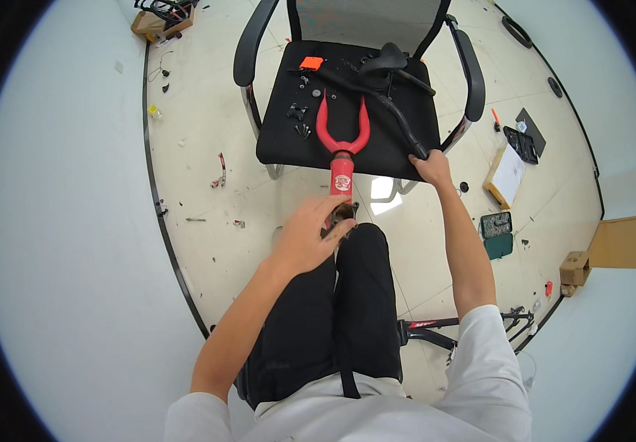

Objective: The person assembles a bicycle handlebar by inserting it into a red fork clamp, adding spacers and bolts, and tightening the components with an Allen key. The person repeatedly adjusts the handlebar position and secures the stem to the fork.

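Note:
A red bicycle fork [342, 146] lies with its two legs on the black chair seat [281, 147], pointing away from me. A red tube with a white emblem [341, 177] continues from it toward my knees, ending in a dark clamp-like part [344, 212]. My left hand [310, 230] is closed around that end, thumb on the near side and fingers on the far side. At the seat's front right corner, my right hand [433, 168] grips the near end of a black handlebar [400, 121], which runs back across the seat. My right fingers are partly hidden.
A black saddle [385, 59], an orange piece [311, 63], bolts [303, 131] and small metal parts [297, 111] lie on the seat. Armrests [471, 77] flank it. On the floor are a bicycle frame [436, 328], an open toolbox [497, 236] and a white-topped box [506, 177].

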`<state>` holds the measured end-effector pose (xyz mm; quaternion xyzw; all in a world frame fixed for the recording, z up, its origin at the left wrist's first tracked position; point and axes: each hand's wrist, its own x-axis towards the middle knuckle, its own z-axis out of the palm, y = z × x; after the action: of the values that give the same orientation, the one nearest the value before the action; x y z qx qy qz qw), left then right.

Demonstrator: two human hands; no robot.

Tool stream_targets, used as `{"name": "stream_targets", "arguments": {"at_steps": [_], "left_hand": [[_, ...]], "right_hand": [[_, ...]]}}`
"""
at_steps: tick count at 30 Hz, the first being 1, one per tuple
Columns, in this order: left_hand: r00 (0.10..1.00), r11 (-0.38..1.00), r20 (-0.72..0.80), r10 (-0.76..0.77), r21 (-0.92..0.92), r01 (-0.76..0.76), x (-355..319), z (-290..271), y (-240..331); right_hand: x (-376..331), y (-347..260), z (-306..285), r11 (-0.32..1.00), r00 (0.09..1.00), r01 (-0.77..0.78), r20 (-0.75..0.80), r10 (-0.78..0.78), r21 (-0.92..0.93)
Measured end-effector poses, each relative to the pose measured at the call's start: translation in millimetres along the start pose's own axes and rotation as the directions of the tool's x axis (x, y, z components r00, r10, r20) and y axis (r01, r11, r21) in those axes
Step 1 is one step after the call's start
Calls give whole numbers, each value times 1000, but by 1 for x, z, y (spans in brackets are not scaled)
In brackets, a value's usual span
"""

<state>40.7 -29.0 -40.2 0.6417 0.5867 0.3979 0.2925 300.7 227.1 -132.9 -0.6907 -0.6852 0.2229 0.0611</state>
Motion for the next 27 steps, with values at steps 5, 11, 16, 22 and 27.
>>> {"name": "stream_targets", "arguments": {"at_steps": [5, 11, 16, 22, 27], "left_hand": [[985, 965, -109, -135, -240, 106, -18, 4, -3], [883, 876, -244, -400, -385, 290, -48, 6, -48], [797, 805, -133, -589, -192, 562, -76, -34, -79], [936, 907, 145, -321, 333, 260, -34, -133, 15], [939, 911, 344, 0, 386, -142, 12, -160, 120]], "right_hand": [[6, -23, -33, 981, 997, -4, -74, -10, -192], [-5, -70, -8, 865, 861, 502, -112, -497, 24], [15, -71, 31, 835, 808, 543, -326, -491, 87], [70, -96, -5, 881, 850, 466, -317, -420, 83], [181, -77, 10, 980, 959, 180, -208, -194, -86]]}}
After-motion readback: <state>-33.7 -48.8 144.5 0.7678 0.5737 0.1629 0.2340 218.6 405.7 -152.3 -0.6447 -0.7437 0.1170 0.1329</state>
